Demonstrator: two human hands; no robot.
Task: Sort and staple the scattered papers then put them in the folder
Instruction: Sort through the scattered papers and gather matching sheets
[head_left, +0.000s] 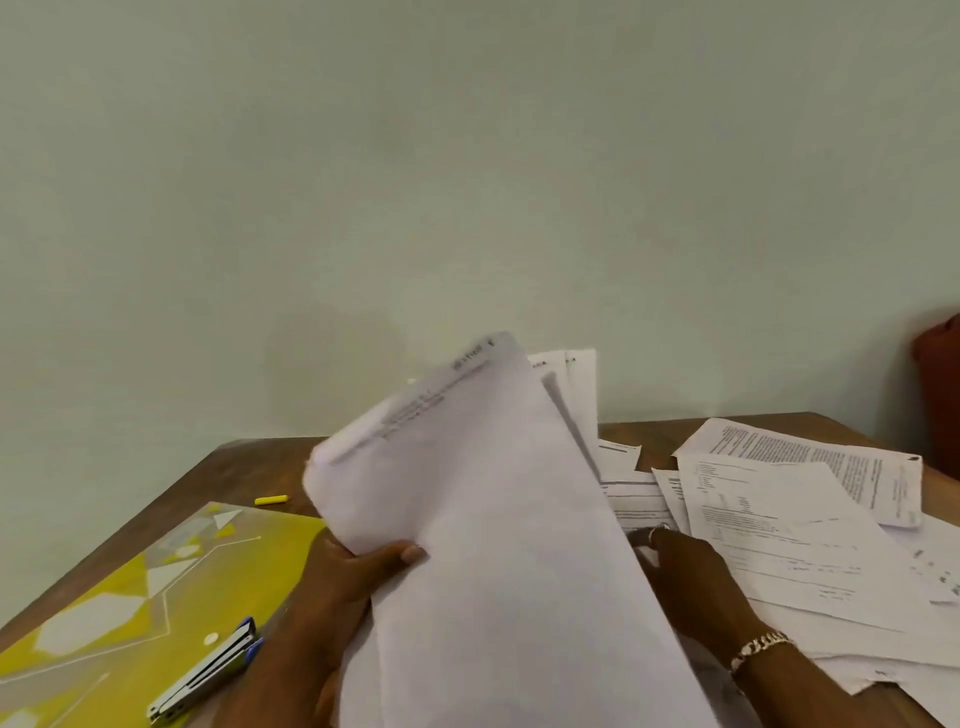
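At the middle of the counter (249, 457), I am seeing the left hand (358, 566) gripping a raised sheaf of papers (488, 519), thumb curling over its lower edge. The right hand (685, 566) is resting on the scattered papers (779, 519) to the right; I cannot tell how its fingers are lying. A yellow folder (119, 613) is lying at left, a stapler (208, 670) sitting on it.

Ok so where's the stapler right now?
In the head view, the stapler lies at the lower left, on the near edge of the yellow folder, just left of the left hand that holds the paper stack.
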